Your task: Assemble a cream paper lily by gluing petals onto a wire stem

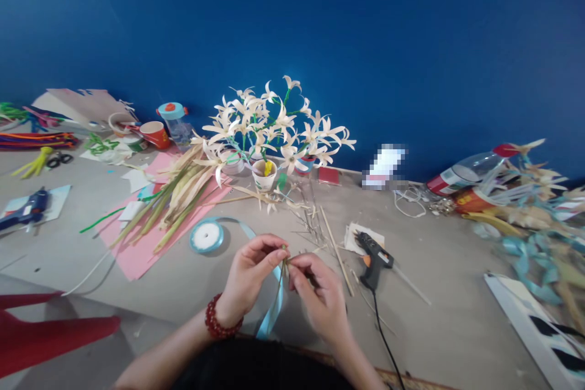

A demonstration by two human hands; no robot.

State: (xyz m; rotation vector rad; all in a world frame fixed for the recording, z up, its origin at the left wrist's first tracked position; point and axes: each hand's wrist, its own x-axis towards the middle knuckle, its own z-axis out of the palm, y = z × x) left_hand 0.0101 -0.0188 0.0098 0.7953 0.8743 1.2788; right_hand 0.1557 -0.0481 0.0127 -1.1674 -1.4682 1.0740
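My left hand [249, 277], with a red bead bracelet on the wrist, and my right hand [320, 295] meet over the grey table [448, 329]. Both pinch a thin green-and-straw stem [283, 265] between their fingertips. A light blue ribbon [274, 311] runs from the spool [206, 236] under my hands. Behind stands a bunch of pale straw flowers [274, 125] in small cups.
A black glue gun [375, 256] with its cord lies right of my hands, thin sticks [336, 250] beside it. Dried leaves [178, 198] rest on pink paper. A blue glue gun [25, 210], scissors, cups and a jar sit left. More straw flowers and a bottle [466, 172] lie right.
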